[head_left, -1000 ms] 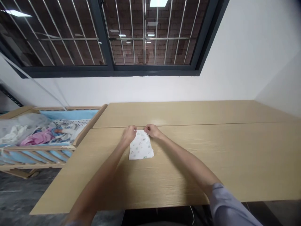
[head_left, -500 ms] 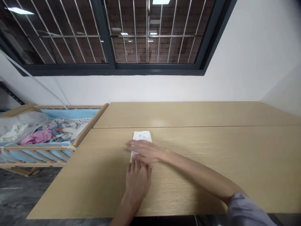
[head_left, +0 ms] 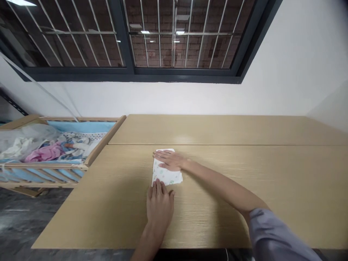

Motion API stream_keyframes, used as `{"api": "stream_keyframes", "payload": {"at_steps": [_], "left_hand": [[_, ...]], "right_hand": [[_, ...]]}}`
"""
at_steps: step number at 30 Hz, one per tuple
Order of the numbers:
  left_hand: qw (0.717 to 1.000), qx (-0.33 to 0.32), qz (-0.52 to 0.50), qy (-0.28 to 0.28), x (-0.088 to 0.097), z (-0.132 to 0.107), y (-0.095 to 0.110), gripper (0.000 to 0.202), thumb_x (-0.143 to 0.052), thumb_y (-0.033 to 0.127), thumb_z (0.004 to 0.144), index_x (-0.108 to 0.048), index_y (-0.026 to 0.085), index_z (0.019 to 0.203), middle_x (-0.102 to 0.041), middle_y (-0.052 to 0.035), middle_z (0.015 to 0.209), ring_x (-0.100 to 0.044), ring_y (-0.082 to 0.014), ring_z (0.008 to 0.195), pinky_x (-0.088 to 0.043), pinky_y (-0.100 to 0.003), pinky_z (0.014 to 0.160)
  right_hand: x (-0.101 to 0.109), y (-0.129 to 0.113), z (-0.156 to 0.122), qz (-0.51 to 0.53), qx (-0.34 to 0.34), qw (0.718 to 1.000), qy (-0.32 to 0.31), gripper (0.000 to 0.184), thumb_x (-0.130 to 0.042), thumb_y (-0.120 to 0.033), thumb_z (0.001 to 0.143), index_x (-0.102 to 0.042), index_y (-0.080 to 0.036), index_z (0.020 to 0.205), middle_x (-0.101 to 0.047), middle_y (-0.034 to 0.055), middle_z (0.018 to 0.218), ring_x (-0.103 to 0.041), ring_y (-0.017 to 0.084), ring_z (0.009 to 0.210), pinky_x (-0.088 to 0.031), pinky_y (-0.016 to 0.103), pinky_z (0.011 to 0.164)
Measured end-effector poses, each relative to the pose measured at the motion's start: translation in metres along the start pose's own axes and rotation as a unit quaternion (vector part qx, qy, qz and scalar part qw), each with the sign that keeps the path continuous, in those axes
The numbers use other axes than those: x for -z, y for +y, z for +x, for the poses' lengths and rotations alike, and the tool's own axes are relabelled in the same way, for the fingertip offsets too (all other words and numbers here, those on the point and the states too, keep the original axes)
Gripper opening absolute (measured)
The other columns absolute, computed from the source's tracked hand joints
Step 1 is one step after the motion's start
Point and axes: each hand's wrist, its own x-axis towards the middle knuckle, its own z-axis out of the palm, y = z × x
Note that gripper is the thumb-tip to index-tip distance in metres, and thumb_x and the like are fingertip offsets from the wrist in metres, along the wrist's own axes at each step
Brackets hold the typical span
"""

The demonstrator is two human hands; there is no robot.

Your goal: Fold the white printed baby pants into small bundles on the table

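Observation:
A small white cloth (head_left: pixel 167 177) with a faint printed pattern lies folded on the light wooden table (head_left: pixel 231 188). My right hand (head_left: pixel 170 160) rests flat across its far part, fingers stretched toward the left, hiding some of the fabric. At the near left edge of the cloth, the fingertips of my left hand (head_left: pixel 160 206) touch it, with the fingers extended and the thumb held out to the side. Neither hand grasps the cloth. Its near right corner sticks out a little beyond the rest.
To the left stands a wooden crib (head_left: pixel 104 142) with blue lining. Inside are a pink cloth (head_left: pixel 45 152), other rumpled fabrics and a clear plastic bag (head_left: pixel 35 135). A seam crosses the table. Behind it rise a white wall (head_left: pixel 176 98) and a barred window (head_left: pixel 182 74).
My right hand has slid up to the far part of the cloth, away from my left fingers. More of the cloth shows, and it looks wider on the right. My left hand stays nearly still.

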Motion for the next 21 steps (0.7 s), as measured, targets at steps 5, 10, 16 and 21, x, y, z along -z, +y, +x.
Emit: {"api": "stream_keyframes", "payload": {"at_steps": [5, 10, 16, 21], "left_hand": [[1.0, -0.001, -0.006, -0.005, -0.001, -0.001, 0.001, 0.044, -0.043, 0.032, 0.1, -0.065, 0.004, 0.126, -0.06, -0.0255, 0.136, -0.059, -0.0355, 0.125, -0.049, -0.051, 0.101], [0.999, 0.003, -0.024, -0.024, 0.0, 0.004, -0.003, 0.045, -0.044, 0.033, 0.1, -0.065, 0.002, 0.124, -0.06, -0.0274, 0.135, -0.06, -0.0373, 0.123, -0.049, -0.052, 0.1], [0.98, -0.041, -0.179, -0.081, 0.006, 0.015, -0.047, 0.031, -0.042, 0.02, 0.099, -0.073, 0.022, 0.103, -0.072, -0.0089, 0.121, -0.064, -0.0265, 0.118, -0.043, -0.047, 0.103], [0.965, -0.029, -0.253, -0.066, 0.008, 0.02, -0.079, 0.029, -0.045, 0.028, 0.1, -0.073, 0.026, 0.106, -0.075, -0.0047, 0.115, -0.064, -0.0263, 0.113, -0.036, -0.048, 0.105]], "right_hand": [[0.006, 0.024, 0.009, -0.011, -0.005, 1.0, 0.013, 0.064, -0.023, -0.052, 0.106, -0.016, -0.022, 0.161, -0.009, 0.0027, 0.167, -0.006, 0.019, 0.155, -0.004, 0.04, 0.127], [0.017, 0.006, -0.005, -0.007, -0.008, 0.998, 0.063, 0.062, -0.026, -0.05, 0.106, -0.02, -0.021, 0.16, -0.015, 0.0056, 0.168, -0.011, 0.022, 0.155, -0.011, 0.043, 0.126], [0.03, -0.047, -0.063, -0.04, -0.002, 0.99, 0.138, 0.042, -0.049, -0.049, 0.099, -0.066, -0.02, 0.125, -0.063, 0.013, 0.122, -0.056, 0.027, 0.113, -0.043, 0.046, 0.1], [0.01, -0.067, -0.113, -0.064, 0.033, 0.99, 0.117, 0.029, -0.055, -0.04, 0.098, -0.07, -0.018, 0.11, -0.066, 0.0097, 0.102, -0.06, 0.024, 0.097, -0.049, 0.04, 0.089]]}}
